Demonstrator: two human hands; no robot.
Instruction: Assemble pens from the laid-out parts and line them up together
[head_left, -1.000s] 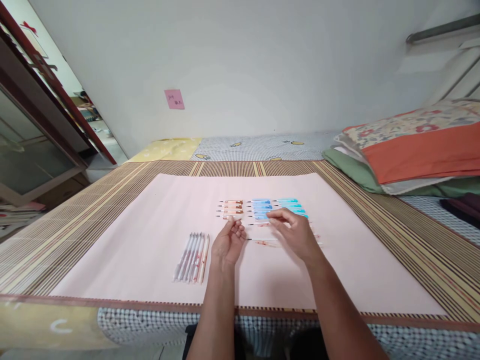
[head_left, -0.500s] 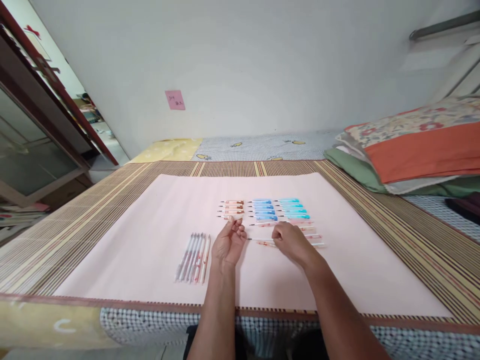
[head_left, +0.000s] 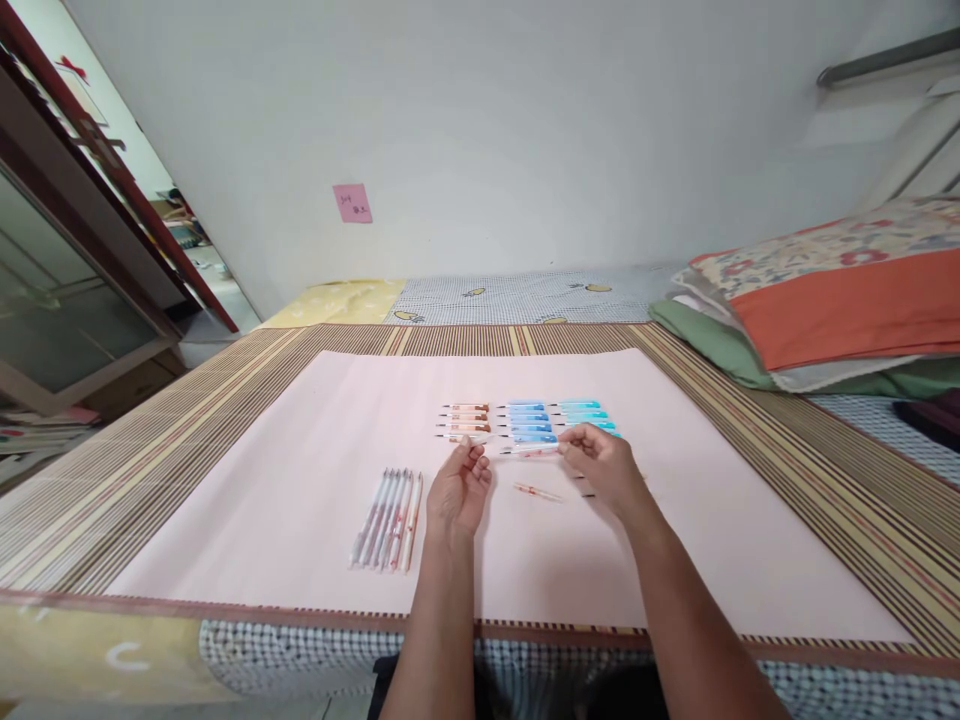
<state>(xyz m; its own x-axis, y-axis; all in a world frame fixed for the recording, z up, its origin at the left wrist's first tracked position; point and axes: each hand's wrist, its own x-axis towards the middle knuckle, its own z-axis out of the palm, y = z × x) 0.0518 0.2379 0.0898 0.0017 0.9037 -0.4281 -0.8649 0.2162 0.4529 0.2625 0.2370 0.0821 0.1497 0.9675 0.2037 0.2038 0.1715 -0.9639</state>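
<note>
My left hand [head_left: 459, 487] is palm-up, with thumb and fingertips pinched on a small translucent whitish piece [head_left: 482, 438] whose kind I cannot make out. My right hand [head_left: 600, 462] pinches the right end of a white gel pen [head_left: 529, 450] with reddish marks, its dark tip to the left. Just above lie columns of brown pens [head_left: 466, 415], blue pens [head_left: 527, 420] and turquoise pens [head_left: 581, 410]. Below the hands is a short clear piece with orange-red print [head_left: 537, 491]. Other pens are partly hidden under my right hand.
Several pale pens [head_left: 386, 520] lie side by side at the left on a pink sheet [head_left: 247, 520]. Under it is a striped mat [head_left: 172, 440]. Folded bedding [head_left: 840, 310] is piled at the right, against the wall side. A pink note [head_left: 352, 203] sticks to the wall.
My right hand has moved up and right, opening from a closed fist to a pinch at the pen's end. The left hand has barely moved.
</note>
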